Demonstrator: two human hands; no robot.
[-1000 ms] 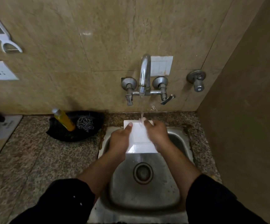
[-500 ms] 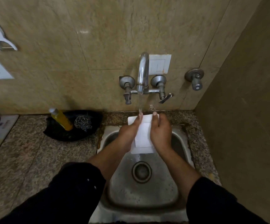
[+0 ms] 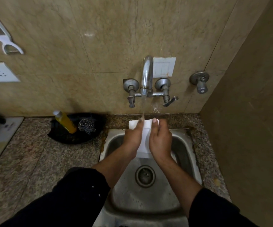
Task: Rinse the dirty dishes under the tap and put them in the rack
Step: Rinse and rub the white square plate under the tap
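Note:
A white rectangular dish [image 3: 145, 141] is held over the steel sink [image 3: 183, 154], tilted with its far edge up under the tap [image 3: 146, 76]. Water runs from the spout onto the dish's far edge. My left hand [image 3: 132, 140] grips the dish's left side and my right hand [image 3: 160, 140] grips its right side, fingers curled over the top rim. Most of the dish is hidden between the hands. No rack is in view.
A black tray [image 3: 63, 136] on the granite counter left of the sink holds a yellow soap bottle [image 3: 65, 122] and a steel scrubber [image 3: 86, 126]. A tiled wall rises on the right. The drain [image 3: 145, 176] sits below the hands. A white board [image 3: 0, 138] lies far left.
Both hands have slid closer together over the dish, covering more of it, and the dish has risen toward the spout. Water keeps running.

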